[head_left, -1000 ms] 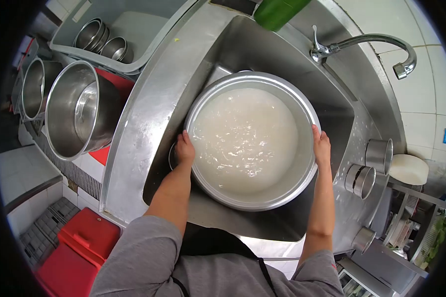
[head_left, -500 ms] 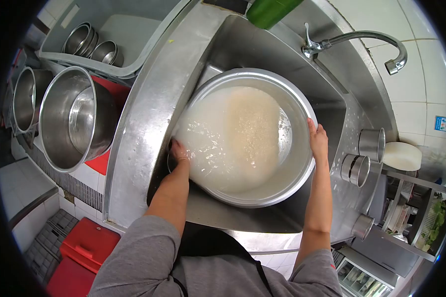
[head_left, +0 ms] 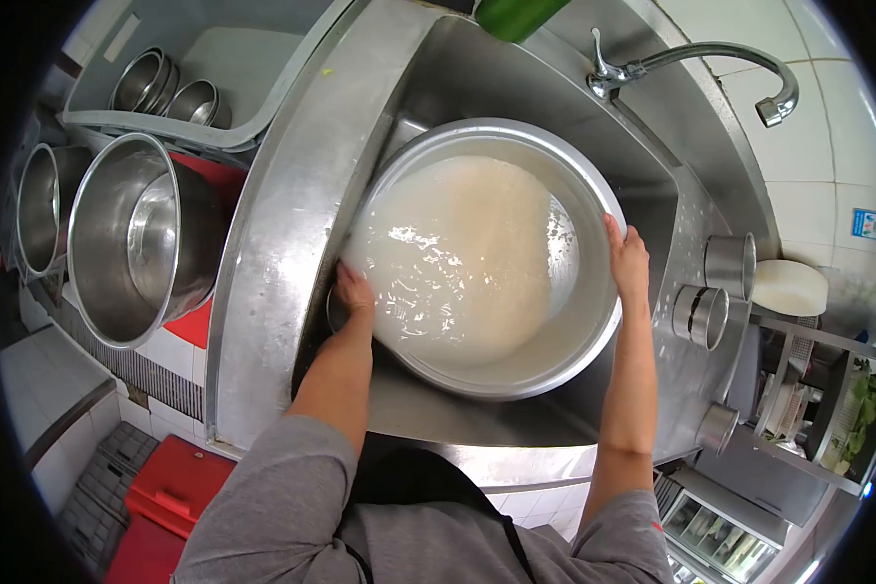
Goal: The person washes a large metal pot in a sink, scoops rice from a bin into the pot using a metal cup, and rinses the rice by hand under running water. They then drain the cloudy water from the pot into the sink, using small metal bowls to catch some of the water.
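A wide metal basin (head_left: 566,375) sits in the sink, holding cloudy white water (head_left: 409,263) with pale rice grains (head_left: 506,219) under it. The water lies toward the left side, and a strip of bare basin bottom (head_left: 561,234) shows on the right, so the basin looks tilted left. My left hand (head_left: 355,290) grips its left rim, with some fingers hidden below the edge. On the opposite side my right hand (head_left: 630,261) is closed over the right rim, thumb side up.
A curved tap (head_left: 730,51) stands behind the steel sink (head_left: 273,253). Metal cups (head_left: 701,316) line the right ledge. To the left are large metal pots (head_left: 131,243) and a grey tub (head_left: 253,58) with bowls. A green object (head_left: 518,15) is at the top edge.
The cloudy water has spread further right over the rice, which shows less distinctly. My left hand has shifted slightly upward at the rim. My right hand keeps its grip.
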`<state>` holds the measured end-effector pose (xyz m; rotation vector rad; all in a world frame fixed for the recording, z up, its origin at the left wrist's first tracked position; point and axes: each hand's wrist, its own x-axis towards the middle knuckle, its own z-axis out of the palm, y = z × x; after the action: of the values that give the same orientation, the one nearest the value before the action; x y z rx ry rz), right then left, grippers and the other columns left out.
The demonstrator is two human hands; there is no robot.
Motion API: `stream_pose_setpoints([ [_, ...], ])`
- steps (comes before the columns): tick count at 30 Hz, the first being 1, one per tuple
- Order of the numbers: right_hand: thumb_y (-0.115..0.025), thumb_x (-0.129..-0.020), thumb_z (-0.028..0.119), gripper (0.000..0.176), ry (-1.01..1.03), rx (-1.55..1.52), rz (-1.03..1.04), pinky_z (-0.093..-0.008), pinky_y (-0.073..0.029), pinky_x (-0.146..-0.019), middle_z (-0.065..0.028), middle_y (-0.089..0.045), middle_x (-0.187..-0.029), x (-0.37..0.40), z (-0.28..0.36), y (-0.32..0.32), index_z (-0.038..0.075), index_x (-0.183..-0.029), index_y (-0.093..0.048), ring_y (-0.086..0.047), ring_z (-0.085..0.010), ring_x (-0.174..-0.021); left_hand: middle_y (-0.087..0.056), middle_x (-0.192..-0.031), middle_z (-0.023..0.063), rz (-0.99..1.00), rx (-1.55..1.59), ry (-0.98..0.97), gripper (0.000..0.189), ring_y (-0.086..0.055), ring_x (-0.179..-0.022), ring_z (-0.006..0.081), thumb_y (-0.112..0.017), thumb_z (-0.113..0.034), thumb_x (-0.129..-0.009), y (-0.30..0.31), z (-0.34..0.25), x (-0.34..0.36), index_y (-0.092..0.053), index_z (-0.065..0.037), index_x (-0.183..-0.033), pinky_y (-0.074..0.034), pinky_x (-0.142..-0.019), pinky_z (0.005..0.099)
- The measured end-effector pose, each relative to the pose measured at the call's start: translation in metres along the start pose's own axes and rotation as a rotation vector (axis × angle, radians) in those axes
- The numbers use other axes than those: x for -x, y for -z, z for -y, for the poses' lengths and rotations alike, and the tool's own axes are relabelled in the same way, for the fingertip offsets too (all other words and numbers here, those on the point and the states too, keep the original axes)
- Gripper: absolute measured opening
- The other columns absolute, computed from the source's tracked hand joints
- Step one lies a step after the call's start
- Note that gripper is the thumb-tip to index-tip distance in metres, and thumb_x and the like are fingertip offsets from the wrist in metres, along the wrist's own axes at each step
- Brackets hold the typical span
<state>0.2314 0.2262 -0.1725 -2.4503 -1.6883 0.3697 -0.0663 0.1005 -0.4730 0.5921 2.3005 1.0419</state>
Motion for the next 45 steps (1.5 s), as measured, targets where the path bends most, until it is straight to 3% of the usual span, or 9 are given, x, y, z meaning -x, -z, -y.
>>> stream_pose_setpoints([
  [10, -0.040, -0.077, 0.060, 0.065, 0.035, 0.029, -0.041, -0.0442, -0.042, -0.073, -0.0281, -0.056, -0.084, 0.005, 0.006, 0.001, -0.003, -0.085, -0.051, -0.053, -0.0433, -0.085, -0.055, -0.094, 0.0229, -0.015, 0.039, -0.039, 0.038, -0.050, -0.086, 0.0412, -0.033, -0.031, -0.086, -0.007, 0.009, -0.004, -0.049, -0.002, -0.104, -0.039, -0.075, 0.0441],
  [13, -0.039, -0.077, 0.061, 0.066, 0.036, 0.045, -0.047, -0.0445, -0.042, -0.073, -0.0284, -0.056, -0.084, 0.007, 0.009, 0.002, -0.004, -0.088, -0.051, -0.053, -0.0431, -0.086, -0.055, -0.092, 0.0237, 0.047, 0.010, -0.034, 0.037, -0.050, -0.085, 0.0414, -0.034, -0.032, -0.086, -0.004, 0.009, -0.005, -0.050, -0.002, -0.100, -0.040, -0.073, 0.0442],
  [19, -0.038, -0.076, 0.063, 0.070, 0.013, 0.061, -0.065, -0.0441, -0.042, -0.075, -0.0280, -0.056, -0.086, 0.012, 0.017, 0.004, -0.004, -0.094, -0.051, -0.053, -0.0425, -0.087, -0.054, -0.089, 0.0251, -0.021, 0.086, -0.044, 0.037, -0.051, -0.082, 0.0420, -0.035, -0.032, -0.086, -0.011, 0.011, -0.006, -0.052, 0.000, -0.094, -0.041, -0.069, 0.0445],
  [28, -0.037, -0.076, 0.063, 0.069, 0.003, 0.098, -0.043, -0.0451, -0.042, -0.074, -0.0279, -0.056, -0.086, 0.016, 0.025, 0.007, -0.003, -0.093, -0.049, -0.053, -0.0431, -0.088, -0.055, -0.090, 0.0236, -0.027, 0.044, -0.080, 0.038, -0.051, -0.082, 0.0413, -0.033, -0.033, -0.086, -0.013, 0.012, -0.005, -0.052, -0.003, -0.100, -0.041, -0.071, 0.0444],
  [37, -0.038, -0.077, 0.061, 0.067, -0.001, 0.094, -0.084, -0.0450, -0.043, -0.074, -0.0280, -0.057, -0.085, 0.026, 0.038, 0.010, -0.003, -0.093, -0.048, -0.053, -0.0430, -0.087, -0.054, -0.093, 0.0249, -0.003, 0.002, -0.068, 0.041, -0.051, -0.084, 0.0414, -0.036, -0.031, -0.085, -0.017, 0.021, -0.009, -0.052, 0.004, -0.099, -0.041, -0.074, 0.0447],
  [45, -0.038, -0.078, 0.059, 0.063, -0.006, 0.116, -0.046, -0.0453, -0.043, -0.073, -0.0279, -0.057, -0.085, 0.029, 0.046, 0.014, -0.002, -0.091, -0.047, -0.054, -0.0429, -0.086, -0.053, -0.091, 0.0275, 0.022, 0.029, -0.057, 0.039, -0.050, -0.084, 0.0428, -0.036, -0.032, -0.085, -0.014, 0.012, -0.008, -0.052, 0.002, -0.098, -0.040, -0.071, 0.0463],
])
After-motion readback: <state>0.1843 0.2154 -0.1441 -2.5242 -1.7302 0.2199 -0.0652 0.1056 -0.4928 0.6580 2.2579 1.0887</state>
